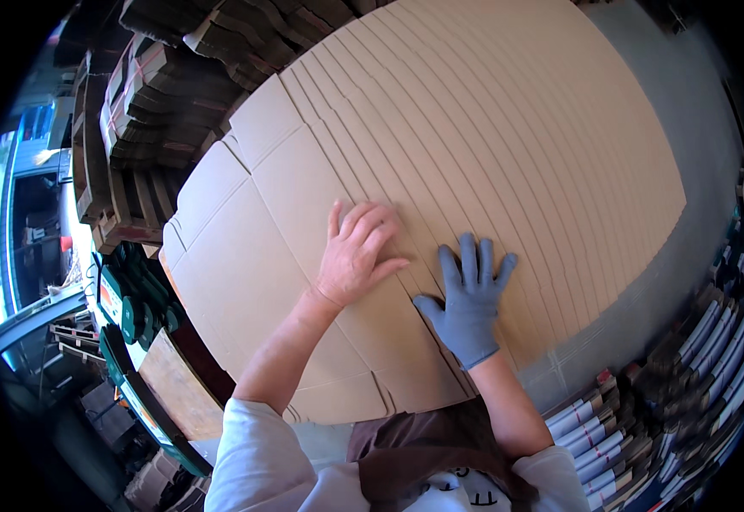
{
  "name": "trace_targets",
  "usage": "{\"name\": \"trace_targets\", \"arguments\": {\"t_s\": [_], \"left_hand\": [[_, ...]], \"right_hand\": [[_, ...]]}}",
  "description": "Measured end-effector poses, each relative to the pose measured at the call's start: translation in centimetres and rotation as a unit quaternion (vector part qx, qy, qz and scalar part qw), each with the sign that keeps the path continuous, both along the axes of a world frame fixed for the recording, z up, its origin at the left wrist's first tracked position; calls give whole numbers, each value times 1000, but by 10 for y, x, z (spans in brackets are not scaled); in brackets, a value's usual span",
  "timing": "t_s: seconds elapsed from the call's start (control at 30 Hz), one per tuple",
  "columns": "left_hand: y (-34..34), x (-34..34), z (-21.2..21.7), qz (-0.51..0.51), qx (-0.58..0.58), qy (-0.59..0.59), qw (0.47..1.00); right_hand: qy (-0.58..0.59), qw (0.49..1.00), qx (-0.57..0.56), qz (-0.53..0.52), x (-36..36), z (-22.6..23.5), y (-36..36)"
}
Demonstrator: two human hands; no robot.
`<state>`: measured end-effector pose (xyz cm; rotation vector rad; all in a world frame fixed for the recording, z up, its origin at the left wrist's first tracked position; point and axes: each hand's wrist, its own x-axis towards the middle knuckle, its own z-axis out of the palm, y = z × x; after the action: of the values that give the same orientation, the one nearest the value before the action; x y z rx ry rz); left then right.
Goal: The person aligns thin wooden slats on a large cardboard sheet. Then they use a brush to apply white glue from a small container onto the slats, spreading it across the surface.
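Note:
A broad spread of flat brown cardboard sheets [508, 154] lies before me, fanned so that each edge shows as a step. The nearest sheet [304, 222] on the left has crease lines and cut slots. My bare left hand [362, 247] rests on that sheet near the stepped edges, fingers apart and holding nothing. To its right, my right hand [472, 300] wears a grey glove and lies flat on the stepped sheets, fingers spread. Beneath the palms the cardboard is hidden.
Bundled cardboard stacks [163, 94] stand on a wooden pallet [124, 213] at the far left. More stacked cardboard bundles [598, 444] line the lower right. A green-edged machine or frame [129, 375] with a wooden board [180, 384] sits left of the sheets. Grey floor [688, 85] shows beyond the right edge.

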<state>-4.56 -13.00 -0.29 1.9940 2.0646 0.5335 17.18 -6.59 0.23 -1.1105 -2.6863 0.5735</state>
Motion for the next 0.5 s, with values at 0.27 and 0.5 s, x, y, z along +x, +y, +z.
{"name": "trace_targets", "arguments": {"t_s": [0.27,0.5], "left_hand": [[-10,7,2,131,-126,32,983],[-17,7,4,127,-121,20,984]], "right_hand": [[-11,1000,-19,5,1,-2,-3],[-13,1000,-10,3,2,-4,-3]]}}
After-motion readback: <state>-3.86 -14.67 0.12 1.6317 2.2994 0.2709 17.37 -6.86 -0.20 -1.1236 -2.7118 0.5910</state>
